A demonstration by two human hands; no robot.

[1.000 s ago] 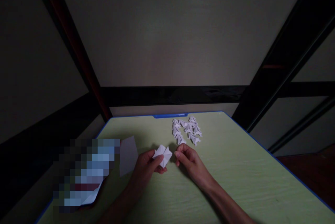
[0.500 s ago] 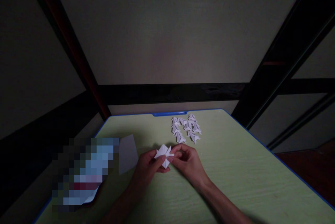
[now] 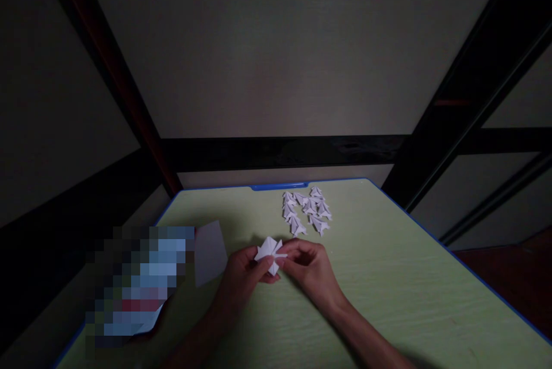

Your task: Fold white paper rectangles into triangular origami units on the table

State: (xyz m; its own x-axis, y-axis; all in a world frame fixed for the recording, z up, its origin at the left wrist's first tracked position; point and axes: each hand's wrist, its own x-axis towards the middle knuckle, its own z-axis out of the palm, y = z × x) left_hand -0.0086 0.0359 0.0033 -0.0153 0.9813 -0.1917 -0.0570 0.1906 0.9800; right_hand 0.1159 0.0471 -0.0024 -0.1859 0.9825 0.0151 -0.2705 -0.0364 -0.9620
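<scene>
A small piece of folded white paper (image 3: 269, 247), with pointed flaps, is held between my two hands above the table. My left hand (image 3: 244, 271) grips its left side, thumb on top and fingers underneath. On the other side, my right hand (image 3: 308, 262) pinches a pointed flap between thumb and index finger. Beyond my hands, several white folded paper figures (image 3: 310, 206) lie grouped on the table. A flat sheet of white paper (image 3: 210, 251) rests left of my left hand.
The pale green table (image 3: 388, 277) has a blue edge and a blue handle (image 3: 280, 186) at its far side. A pixelated, blurred-out object (image 3: 146, 277) lies at the left edge. Behind the table stands a pale panel wall (image 3: 280, 58) with dark bands.
The right-hand flap of the folded paper looks narrower, pressed together between my right thumb and finger. My hands stay in almost the same place.
</scene>
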